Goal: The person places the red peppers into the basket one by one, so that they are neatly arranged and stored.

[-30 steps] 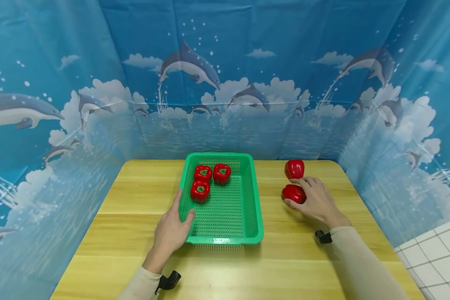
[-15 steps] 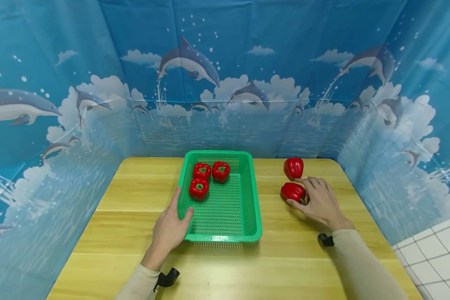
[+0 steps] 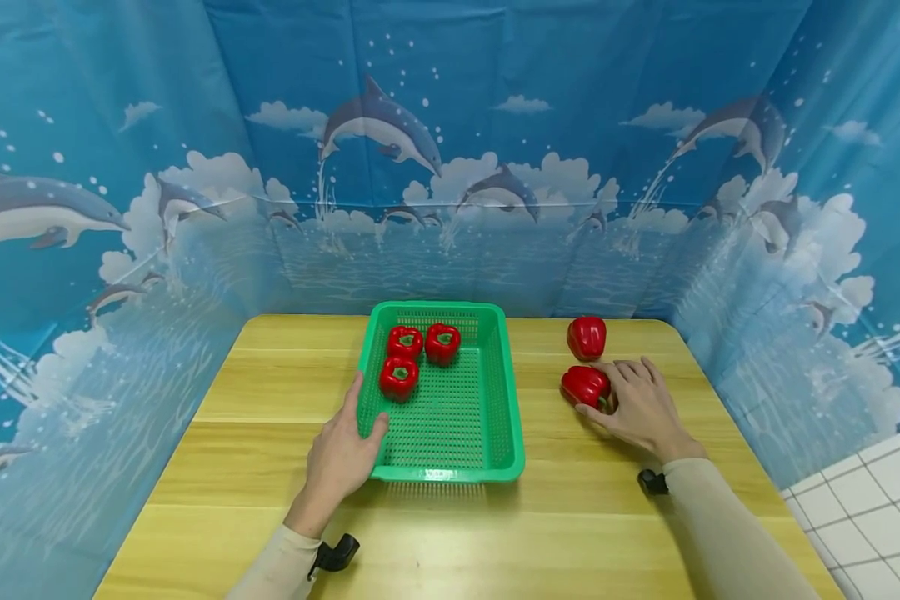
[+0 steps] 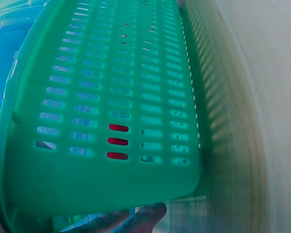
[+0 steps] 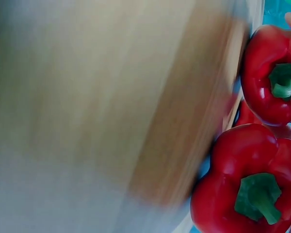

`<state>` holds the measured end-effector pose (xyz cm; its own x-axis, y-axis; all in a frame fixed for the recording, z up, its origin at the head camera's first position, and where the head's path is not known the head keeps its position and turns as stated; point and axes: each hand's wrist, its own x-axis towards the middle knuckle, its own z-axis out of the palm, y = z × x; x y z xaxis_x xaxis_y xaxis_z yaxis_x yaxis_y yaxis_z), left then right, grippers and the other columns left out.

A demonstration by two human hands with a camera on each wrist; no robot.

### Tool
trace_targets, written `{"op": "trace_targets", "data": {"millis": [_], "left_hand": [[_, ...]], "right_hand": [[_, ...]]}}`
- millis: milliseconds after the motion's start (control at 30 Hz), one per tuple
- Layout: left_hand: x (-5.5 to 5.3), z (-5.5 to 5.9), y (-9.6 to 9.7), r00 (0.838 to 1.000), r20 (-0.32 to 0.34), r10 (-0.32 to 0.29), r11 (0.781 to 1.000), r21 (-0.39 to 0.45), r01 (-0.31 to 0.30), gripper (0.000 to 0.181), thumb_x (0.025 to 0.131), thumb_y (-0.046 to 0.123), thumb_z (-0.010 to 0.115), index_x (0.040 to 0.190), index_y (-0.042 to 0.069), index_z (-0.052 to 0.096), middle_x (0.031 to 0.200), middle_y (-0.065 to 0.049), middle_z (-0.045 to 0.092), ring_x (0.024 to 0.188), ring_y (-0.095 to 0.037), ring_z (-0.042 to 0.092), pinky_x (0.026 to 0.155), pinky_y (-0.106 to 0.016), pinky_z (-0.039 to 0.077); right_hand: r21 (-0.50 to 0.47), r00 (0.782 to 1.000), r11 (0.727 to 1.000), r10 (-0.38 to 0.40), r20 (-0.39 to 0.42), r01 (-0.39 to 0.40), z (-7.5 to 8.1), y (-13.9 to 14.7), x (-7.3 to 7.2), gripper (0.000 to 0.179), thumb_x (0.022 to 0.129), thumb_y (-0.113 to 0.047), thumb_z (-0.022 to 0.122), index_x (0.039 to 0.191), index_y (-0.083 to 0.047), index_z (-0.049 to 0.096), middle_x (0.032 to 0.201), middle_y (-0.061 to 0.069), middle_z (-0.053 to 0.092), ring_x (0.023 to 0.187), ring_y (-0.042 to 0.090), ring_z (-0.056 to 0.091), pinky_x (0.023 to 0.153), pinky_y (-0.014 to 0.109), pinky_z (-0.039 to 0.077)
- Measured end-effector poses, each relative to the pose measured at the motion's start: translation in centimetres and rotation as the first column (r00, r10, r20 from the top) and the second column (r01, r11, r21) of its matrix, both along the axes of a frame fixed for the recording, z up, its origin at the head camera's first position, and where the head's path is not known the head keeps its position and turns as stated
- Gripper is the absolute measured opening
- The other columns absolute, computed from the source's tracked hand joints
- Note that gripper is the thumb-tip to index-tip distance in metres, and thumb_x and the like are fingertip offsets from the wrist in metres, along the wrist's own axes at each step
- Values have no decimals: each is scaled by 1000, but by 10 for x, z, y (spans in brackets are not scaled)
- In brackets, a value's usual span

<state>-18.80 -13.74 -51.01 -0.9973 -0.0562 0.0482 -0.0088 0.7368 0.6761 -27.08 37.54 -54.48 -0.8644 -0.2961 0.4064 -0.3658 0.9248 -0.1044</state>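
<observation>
My left hand [image 3: 341, 454] holds the near left corner of a green plastic basket [image 3: 516, 400], thumb over its inner side and index finger along the left rim. Inside, toward the back left, stand three red bell peppers [image 3: 399, 379], stems up. On the table at the right, another red bell pepper [image 3: 585, 385] lies on its side, its green stem [image 5: 257, 196] facing my right hand [image 3: 641, 412]. The thumb and fingers of that hand are spread around the stem end. A further bell pepper [image 3: 587, 337] lies just behind it. The right wrist view catches only slivers of fingers.
A wooden table [image 3: 270, 500] bears everything. Behind and along both sides hangs a blue curtain [image 3: 525, 267] printed with dolphins. White tiles [image 3: 870, 508] show at the lower right. Each wrist wears a black camera [image 3: 337, 553].
My right hand has drawn back slightly to the right, uncovering the near pepper's stem, while that pepper has stayed in place. My left hand and the basket have kept their position.
</observation>
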Motion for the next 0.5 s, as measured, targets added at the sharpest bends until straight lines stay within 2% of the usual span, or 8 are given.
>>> {"op": "trace_targets", "data": {"millis": [267, 500], "left_hand": [[0, -1, -1, 1000, -3, 7, 1000, 15, -7, 88, 116, 45, 67, 189, 26, 20, 178, -25, 55, 49, -17, 37, 46, -33, 33], [-1, 0, -2, 1000, -24, -10, 1000, 4, 10, 87, 117, 46, 65, 189, 25, 21, 177, -26, 55, 49, -16, 38, 46, -33, 35]], "right_hand": [[12, 998, 1000, 5, 66, -5, 4, -2, -4, 79, 93, -52, 94, 152, -6, 71, 138, 24, 81, 136, 53, 65, 135, 78, 31], [16, 996, 1000, -9, 88, 7, 6, -5, -3, 79, 94, -49, 94, 153, -3, 69, 139, 27, 80, 136, 54, 67, 135, 78, 31]]}}
